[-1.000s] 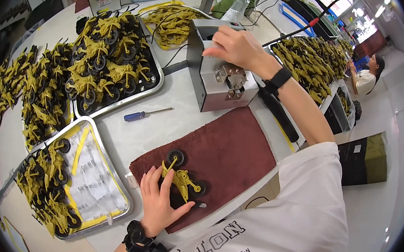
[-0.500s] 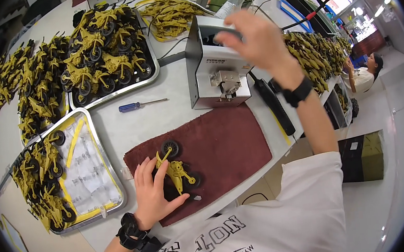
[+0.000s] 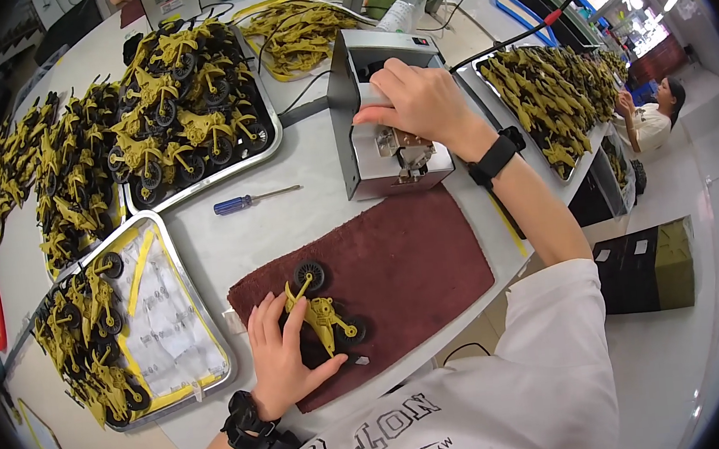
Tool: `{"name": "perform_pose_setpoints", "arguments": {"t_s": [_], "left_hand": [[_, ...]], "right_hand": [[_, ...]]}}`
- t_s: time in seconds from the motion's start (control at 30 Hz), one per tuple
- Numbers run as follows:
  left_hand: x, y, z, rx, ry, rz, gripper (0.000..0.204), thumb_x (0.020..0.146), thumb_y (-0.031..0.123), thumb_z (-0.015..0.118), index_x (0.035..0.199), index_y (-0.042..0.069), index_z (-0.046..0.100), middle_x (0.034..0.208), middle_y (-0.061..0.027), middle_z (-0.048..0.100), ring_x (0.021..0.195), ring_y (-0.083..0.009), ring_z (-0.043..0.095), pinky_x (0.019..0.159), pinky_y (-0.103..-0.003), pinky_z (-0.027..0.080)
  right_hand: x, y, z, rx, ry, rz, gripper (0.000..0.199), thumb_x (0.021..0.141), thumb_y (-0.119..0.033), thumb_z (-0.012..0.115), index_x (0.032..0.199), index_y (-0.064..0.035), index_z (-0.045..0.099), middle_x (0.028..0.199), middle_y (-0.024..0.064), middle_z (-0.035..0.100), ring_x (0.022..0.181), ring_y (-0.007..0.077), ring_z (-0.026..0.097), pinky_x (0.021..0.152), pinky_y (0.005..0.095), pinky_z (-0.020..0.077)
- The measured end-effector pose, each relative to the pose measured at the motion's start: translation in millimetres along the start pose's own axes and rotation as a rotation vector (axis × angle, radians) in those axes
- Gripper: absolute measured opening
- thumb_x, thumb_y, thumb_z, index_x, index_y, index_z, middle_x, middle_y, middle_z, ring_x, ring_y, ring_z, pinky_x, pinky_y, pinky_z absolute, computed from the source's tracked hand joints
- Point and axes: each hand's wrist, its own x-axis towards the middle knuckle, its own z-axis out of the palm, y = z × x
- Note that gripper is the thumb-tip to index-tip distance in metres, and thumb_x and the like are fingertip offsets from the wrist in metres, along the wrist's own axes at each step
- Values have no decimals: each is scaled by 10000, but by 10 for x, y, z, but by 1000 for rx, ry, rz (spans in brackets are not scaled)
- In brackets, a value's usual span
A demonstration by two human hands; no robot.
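Right hand (image 3: 428,107) has shifted leftward over the silver-and-black metal box (image 3: 367,168); fingers curled, grip unclear; left hand (image 3: 281,357), fingers spread against the yellow-and-black plastic toy motorcycle (image 3: 323,316) before the box, should keep steady.

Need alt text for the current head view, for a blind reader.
A person's left hand rests on a yellow toy motorbike on a dark red cloth; the right hand is at a grey machine. A screwdriver and trays of similar motorbikes lie left of it.
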Motion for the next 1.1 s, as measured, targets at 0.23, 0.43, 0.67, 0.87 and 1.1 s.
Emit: {"name": "perform_pose_setpoints", "arguments": {"t_s": [0.23,0.43,0.67,0.87,1.1], "left_hand": [[6,-32,13,-17,9,3,943,653,489,841,1399,73,441,1401,-216,410,1322,-461,358,1081,-586,277],[4,-33,3,-22,10,1,946,652,484,843,1400,72,437,1405,-222,405,1325,-461,355,1089,-593,269],[24,-49,38,-38,19,8,927,657,485,841,1394,75,456,1396,-213,416,1321,-450,370,1086,-608,275],[-34,-43,23,-36,5,-20,936,651,484,844,1397,78,450,1400,-211,412,1332,-449,353,1085,-615,271],[42,-34,24,-6,-35,-18,957,645,480,842,1403,68,427,1408,-221,408,1330,-460,361,1102,-601,256]], "right_hand": [[72,181,-86,125,-57,59,502,820,-576,668,771,-80,611,757,46,594,554,259,618,466,361,479],[-77,9,-200,94,-63,33,482,802,-563,693,768,-93,593,733,37,554,545,232,613,464,326,468],[-138,-76,-422,164,-111,153,451,842,-523,682,937,-85,626,861,72,621,640,265,651,541,341,500],[-714,536,-1291,183,-489,1032,470,849,-396,707,1130,-27,634,976,175,704,900,320,695,790,395,544],[-2258,126,-868,282,-783,1109,485,687,-332,747,984,31,623,892,215,677,867,407,653,766,410,514]]}}
